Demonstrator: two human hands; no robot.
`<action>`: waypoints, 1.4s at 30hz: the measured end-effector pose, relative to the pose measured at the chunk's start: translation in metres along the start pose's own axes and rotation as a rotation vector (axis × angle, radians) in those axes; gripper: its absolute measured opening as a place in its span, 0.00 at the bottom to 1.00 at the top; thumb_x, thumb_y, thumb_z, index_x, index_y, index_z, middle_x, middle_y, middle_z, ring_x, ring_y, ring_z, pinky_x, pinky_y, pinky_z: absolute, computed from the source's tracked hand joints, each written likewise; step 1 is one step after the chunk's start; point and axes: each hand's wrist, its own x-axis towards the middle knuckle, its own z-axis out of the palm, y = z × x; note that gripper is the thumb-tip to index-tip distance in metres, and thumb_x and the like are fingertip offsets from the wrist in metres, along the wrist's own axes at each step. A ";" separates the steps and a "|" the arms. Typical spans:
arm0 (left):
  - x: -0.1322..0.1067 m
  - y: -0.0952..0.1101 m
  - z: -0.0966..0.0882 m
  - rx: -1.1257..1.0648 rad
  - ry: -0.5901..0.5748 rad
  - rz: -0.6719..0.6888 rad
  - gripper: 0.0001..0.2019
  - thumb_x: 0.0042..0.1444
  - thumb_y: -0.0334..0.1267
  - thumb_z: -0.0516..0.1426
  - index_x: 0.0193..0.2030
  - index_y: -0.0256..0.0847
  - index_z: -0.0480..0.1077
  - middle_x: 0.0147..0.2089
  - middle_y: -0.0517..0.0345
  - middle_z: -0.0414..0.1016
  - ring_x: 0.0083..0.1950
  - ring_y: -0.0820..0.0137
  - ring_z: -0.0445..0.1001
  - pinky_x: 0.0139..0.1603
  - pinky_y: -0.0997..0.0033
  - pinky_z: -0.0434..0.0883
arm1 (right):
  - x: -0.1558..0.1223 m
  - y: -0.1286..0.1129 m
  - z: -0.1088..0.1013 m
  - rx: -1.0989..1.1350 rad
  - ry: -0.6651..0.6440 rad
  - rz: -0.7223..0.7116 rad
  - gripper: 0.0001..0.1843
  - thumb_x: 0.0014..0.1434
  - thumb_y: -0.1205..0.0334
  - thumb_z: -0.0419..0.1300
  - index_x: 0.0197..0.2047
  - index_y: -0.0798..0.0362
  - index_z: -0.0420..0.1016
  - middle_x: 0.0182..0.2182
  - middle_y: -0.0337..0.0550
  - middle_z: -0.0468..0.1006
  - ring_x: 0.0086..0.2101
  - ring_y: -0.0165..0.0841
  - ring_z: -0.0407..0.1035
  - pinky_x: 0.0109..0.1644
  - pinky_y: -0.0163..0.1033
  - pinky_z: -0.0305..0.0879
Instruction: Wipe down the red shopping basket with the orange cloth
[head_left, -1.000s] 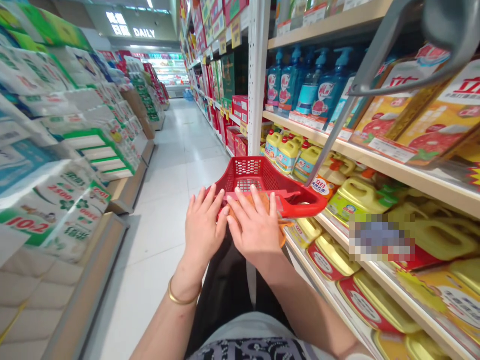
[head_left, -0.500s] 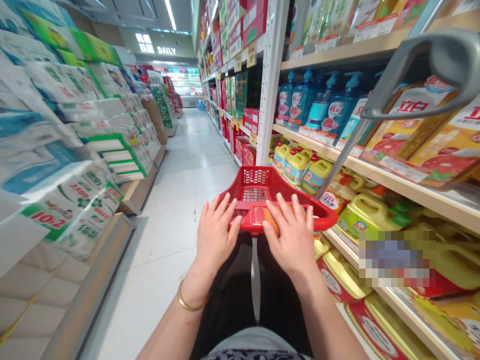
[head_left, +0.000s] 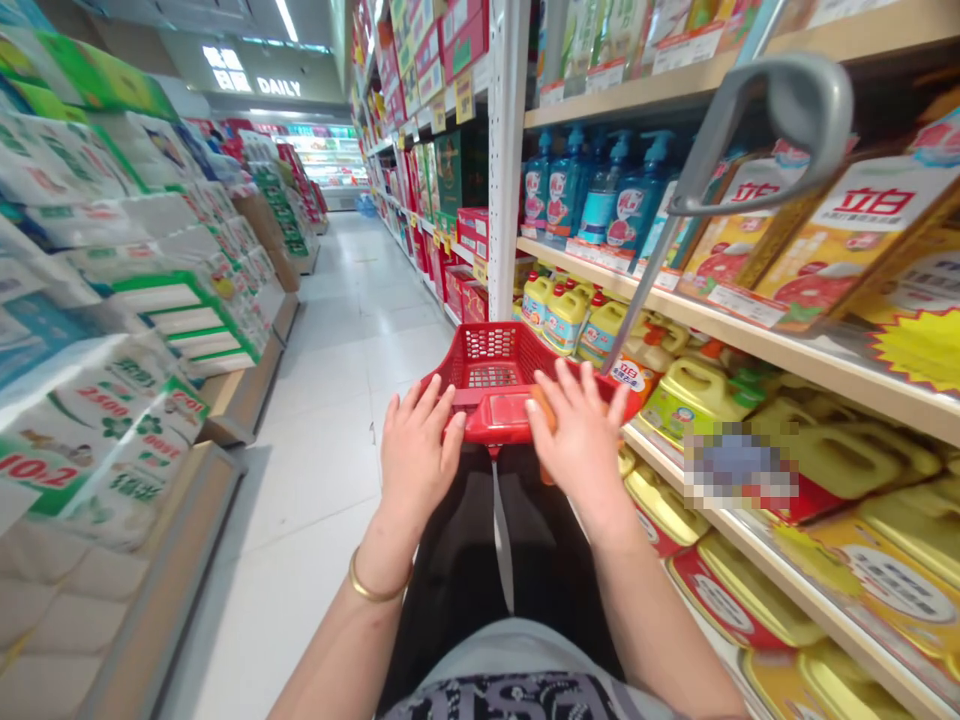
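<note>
In the head view, a red shopping cart (head_left: 495, 345) with a perforated basket stands in front of my body, its red handlebar (head_left: 499, 417) crossing between my hands. My left hand (head_left: 420, 440) lies open on the left part of the bar, fingers stretched forward, a gold bangle on the wrist. On the right part rests my right hand (head_left: 581, 435), fingers spread and thumb toward the bar's middle. Something orange (head_left: 547, 405) shows by the right thumb; what it is I cannot tell. From the cart's right side a metal rod rises, bearing a grey loop-shaped handle (head_left: 829, 110).
On the right, shelves hold blue pump bottles (head_left: 566, 190), yellow jugs (head_left: 566, 315) and boxed bottles (head_left: 847, 230). Stacked tissue packs (head_left: 112, 430) line the left on low wooden platforms (head_left: 217, 470). A pale tiled aisle (head_left: 330, 330) runs ahead to lit coolers.
The view has turned slightly right, so shelves, cart and hands sit further left. More of the right shelf shows. Both hands stay on the handlebar.
</note>
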 end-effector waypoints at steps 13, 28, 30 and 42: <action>0.001 -0.002 0.004 -0.058 0.036 0.026 0.25 0.76 0.47 0.50 0.73 0.42 0.70 0.75 0.46 0.70 0.78 0.47 0.63 0.76 0.39 0.62 | 0.014 0.023 -0.008 -0.023 -0.039 0.166 0.24 0.78 0.50 0.51 0.69 0.44 0.77 0.73 0.45 0.70 0.75 0.56 0.54 0.77 0.79 0.32; 0.000 -0.003 0.003 -0.060 0.020 0.015 0.26 0.77 0.47 0.47 0.74 0.43 0.69 0.76 0.45 0.69 0.77 0.49 0.65 0.77 0.40 0.61 | 0.009 0.012 -0.007 0.029 -0.057 0.068 0.24 0.78 0.50 0.51 0.71 0.41 0.75 0.75 0.42 0.65 0.77 0.56 0.49 0.77 0.80 0.28; -0.001 -0.002 0.004 -0.073 0.016 0.004 0.26 0.76 0.47 0.47 0.74 0.45 0.69 0.77 0.46 0.68 0.78 0.48 0.63 0.78 0.37 0.59 | 0.008 0.022 -0.009 -0.015 -0.015 0.148 0.24 0.77 0.52 0.51 0.70 0.41 0.76 0.76 0.42 0.63 0.78 0.60 0.44 0.74 0.85 0.24; -0.001 -0.001 0.000 -0.042 -0.020 0.008 0.25 0.77 0.46 0.47 0.75 0.48 0.68 0.79 0.50 0.65 0.81 0.47 0.58 0.79 0.31 0.54 | 0.006 -0.016 0.000 0.079 -0.102 -0.158 0.26 0.77 0.45 0.54 0.72 0.40 0.73 0.76 0.39 0.65 0.77 0.49 0.50 0.80 0.72 0.29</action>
